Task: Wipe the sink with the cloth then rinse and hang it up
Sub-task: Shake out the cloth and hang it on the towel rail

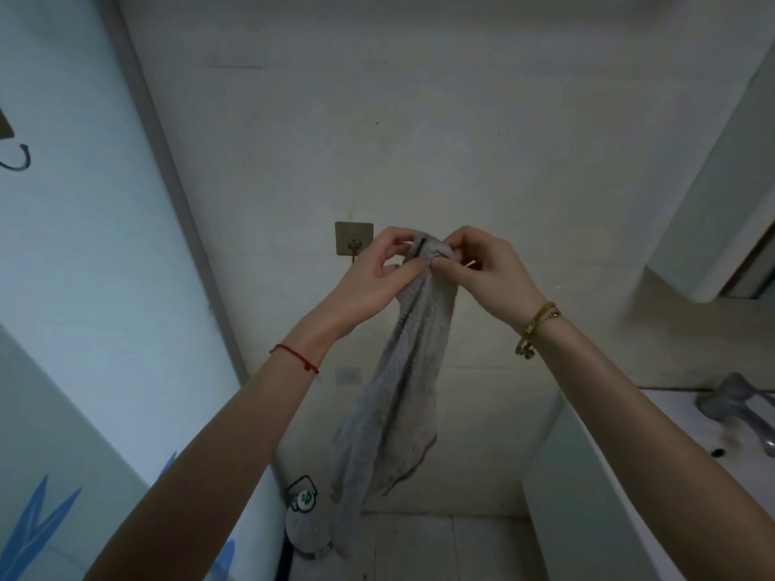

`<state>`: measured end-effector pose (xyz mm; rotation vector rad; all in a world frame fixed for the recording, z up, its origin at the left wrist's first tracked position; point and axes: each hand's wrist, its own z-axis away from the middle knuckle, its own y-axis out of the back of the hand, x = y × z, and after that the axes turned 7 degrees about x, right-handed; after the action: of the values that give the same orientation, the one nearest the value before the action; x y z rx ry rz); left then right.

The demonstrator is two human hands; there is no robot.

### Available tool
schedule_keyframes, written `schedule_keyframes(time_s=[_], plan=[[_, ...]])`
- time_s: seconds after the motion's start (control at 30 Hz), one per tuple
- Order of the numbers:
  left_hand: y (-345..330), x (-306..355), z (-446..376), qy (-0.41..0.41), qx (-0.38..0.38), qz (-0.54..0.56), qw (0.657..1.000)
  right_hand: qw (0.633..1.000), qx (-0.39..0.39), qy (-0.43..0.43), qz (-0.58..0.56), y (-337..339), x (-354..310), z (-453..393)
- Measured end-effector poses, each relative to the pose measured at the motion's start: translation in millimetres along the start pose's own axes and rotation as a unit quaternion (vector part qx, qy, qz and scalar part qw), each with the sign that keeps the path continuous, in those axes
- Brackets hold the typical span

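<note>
A grey cloth (402, 371) hangs long and limp in front of the pale wall. My left hand (377, 274) and my right hand (486, 270) both pinch its top end, held up close together. A dark loop shows at the cloth's top between my fingers. Just left of my hands a square adhesive wall hook (353, 239) is stuck to the wall, its prong partly hidden behind my left hand. The white sink (687, 417) with its grey faucet (738, 400) lies at the lower right edge.
A frosted glass door (84, 287) with blue leaf prints fills the left side, with another hook (16, 157) on it. A mirror cabinet (721, 203) juts out at the upper right. A small container with a green label (304, 501) stands on the floor below.
</note>
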<state>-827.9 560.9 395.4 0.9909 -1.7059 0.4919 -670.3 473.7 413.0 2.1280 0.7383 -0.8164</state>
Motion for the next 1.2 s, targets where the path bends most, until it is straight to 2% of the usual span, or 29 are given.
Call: schedule_keyframes(time_s=[0.07, 0.1, 0.17, 0.27, 0.33, 0.43, 0.57, 0.67, 0.8, 0.87, 0.93, 1.0, 1.07, 1.2], plan=[[10, -7, 5, 0.045, -0.028, -0.003, 0.999, 1.0, -0.019, 0.01, -0.003, 4, -3, -1], [17, -11, 9, 0.062, -0.067, -0.008, 0.996, 0.999, -0.032, 0.013, 0.0, 5, -5, 0], [26, -20, 16, 0.068, -0.159, -0.036, 0.984, 0.998, -0.055, 0.012, 0.003, 6, -9, 3], [30, -34, 24, 0.079, -0.212, -0.107, 0.968, 0.998, -0.046, -0.009, -0.03, 11, -18, 5], [31, -44, 29, 0.081, -0.214, -0.13, 0.965, 0.998, -0.023, -0.034, -0.045, 16, -22, 4], [28, -53, 32, 0.053, -0.162, -0.151, 0.974, 0.996, -0.009, -0.076, -0.044, 23, -24, 2], [17, -46, 36, 0.046, -0.092, -0.102, 0.989, 0.987, 0.044, -0.126, -0.092, 36, -28, -5], [14, -35, 39, 0.051, -0.1, -0.082, 0.99, 0.982, 0.042, -0.149, -0.104, 55, -30, -12], [23, -22, 42, 0.073, -0.143, -0.055, 0.986, 0.989, -0.014, -0.083, -0.12, 84, -36, -18], [33, -15, 44, 0.101, -0.201, -0.05, 0.973, 0.995, -0.017, -0.043, -0.087, 96, -41, -21], [42, -5, 44, 0.123, -0.238, -0.073, 0.961, 1.0, -0.007, 0.004, -0.008, 103, -44, -24], [51, 9, 38, 0.117, -0.233, -0.129, 0.957, 0.993, 0.009, 0.052, 0.105, 110, -45, -27], [65, 25, 27, 0.07, -0.223, -0.215, 0.948, 0.974, 0.028, 0.096, 0.202, 116, -46, -28], [96, 64, 2, -0.025, -0.166, -0.344, 0.924, 0.951, 0.073, 0.118, 0.276, 129, -57, -32]])
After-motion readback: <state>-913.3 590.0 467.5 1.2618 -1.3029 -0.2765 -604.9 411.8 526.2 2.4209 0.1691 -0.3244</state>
